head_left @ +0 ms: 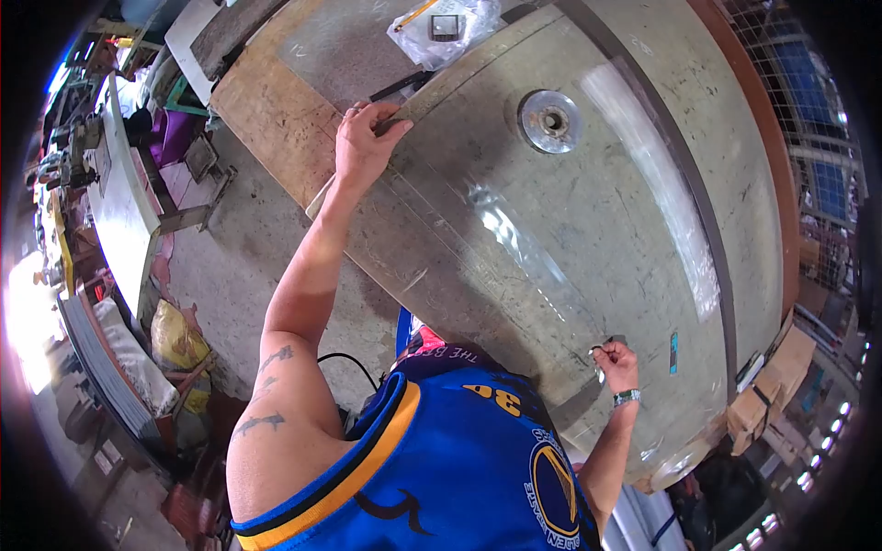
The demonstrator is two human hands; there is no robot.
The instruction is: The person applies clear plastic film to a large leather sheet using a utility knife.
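My left hand (366, 142) is at the near left part of the worktable (441, 275), close to the edge of a brown board (294, 119). Its fingers are curled and what they hold, if anything, cannot be made out. Lower right, my right hand (617, 365) is closed in a pinch just above the table; a small pale bit shows at its fingertips, too small to name. Between the hands, a shiny streak with faint straight lines, perhaps clear plastic film (514, 230), lies on the tabletop. A round metal disc (549, 121) with a central hole lies beyond it.
A clear plastic bag (446, 32) and a black bar-like tool (401, 87) lie at the table's far left. A dark strip (680, 156) crosses the right side, near a small teal item (673, 354). Cardboard (772, 381) sits at right; a white-topped bench (119, 202) stands left.
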